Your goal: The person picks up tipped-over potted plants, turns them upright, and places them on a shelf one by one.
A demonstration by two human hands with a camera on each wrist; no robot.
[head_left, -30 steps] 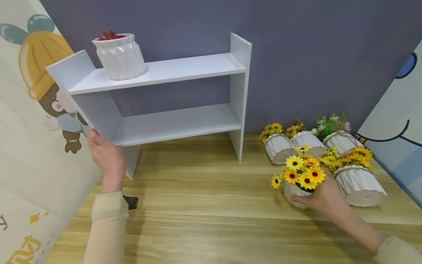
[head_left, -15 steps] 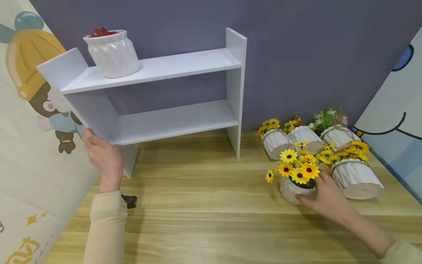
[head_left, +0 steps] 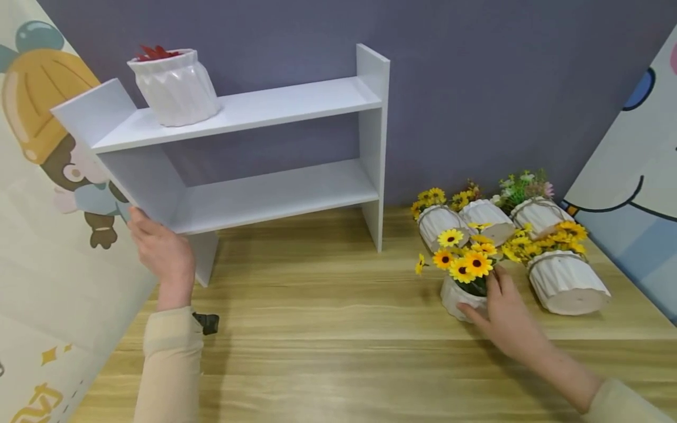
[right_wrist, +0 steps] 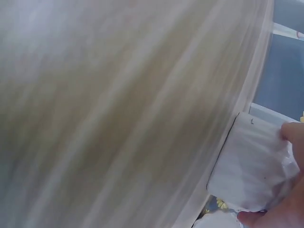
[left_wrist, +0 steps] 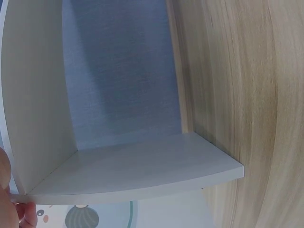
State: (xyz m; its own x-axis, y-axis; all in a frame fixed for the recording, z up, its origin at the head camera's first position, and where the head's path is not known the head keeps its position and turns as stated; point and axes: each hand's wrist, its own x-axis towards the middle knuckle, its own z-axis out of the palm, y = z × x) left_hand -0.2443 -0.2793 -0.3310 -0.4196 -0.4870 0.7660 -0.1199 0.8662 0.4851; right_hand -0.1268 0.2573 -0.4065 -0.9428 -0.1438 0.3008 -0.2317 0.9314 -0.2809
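Observation:
My left hand [head_left: 165, 254] grips the front edge of the left side panel of a white two-tier shelf [head_left: 285, 191], below its middle. In the left wrist view its fingers [left_wrist: 29, 216] show at the panel's corner with the lower board [left_wrist: 31, 95]. On the right, my right hand [head_left: 510, 320] holds a white fluted flowerpot [head_left: 456, 296] with yellow sunflowers [head_left: 471, 261], thumb on the near side and fingers on the far right side. The pot is roughly upright over the wooden table. In the right wrist view the white pot [right_wrist: 251, 164] sits between thumb and fingers.
Another white pot [head_left: 177, 88] with a red plant stands on the shelf's top board, at the left. Several white flowerpots lie on their sides at the table's right, the nearest pot [head_left: 568, 282] beside my right hand. A dark grey wall [head_left: 476, 88] backs the table.
The sunflower pot and my right hand have moved slightly left, away from the lying pots. My left hand keeps its hold on the shelf. The head view has shifted a little.

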